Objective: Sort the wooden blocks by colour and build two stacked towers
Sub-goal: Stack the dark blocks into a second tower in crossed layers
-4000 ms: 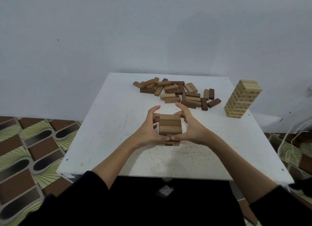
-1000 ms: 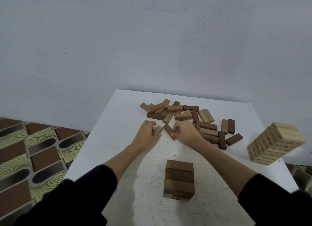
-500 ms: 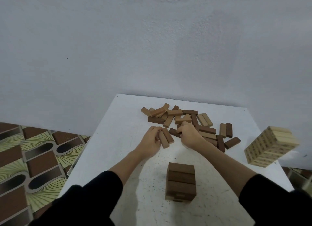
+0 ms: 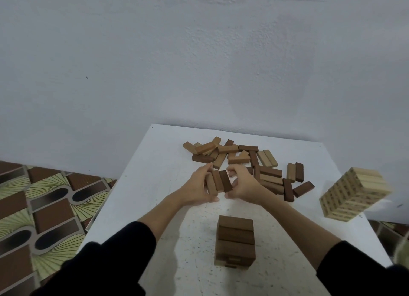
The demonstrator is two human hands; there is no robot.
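A short tower of brown blocks stands on the white table near its front. Behind it, my left hand and my right hand together hold a row of three brown blocks side by side, pressed between the fingers of both hands just above the table. A loose pile of brown and tan blocks lies across the back of the table. A tall tower of pale blocks stands at the right edge.
A plain white wall rises directly behind the table. Patterned brown and green floor tiles show to the left, below the table's left edge. My black sleeves fill the bottom of the view.
Both hands left the short brown tower and reached into the pile. They have gathered three brown blocks into a row and drawn it slightly toward me.
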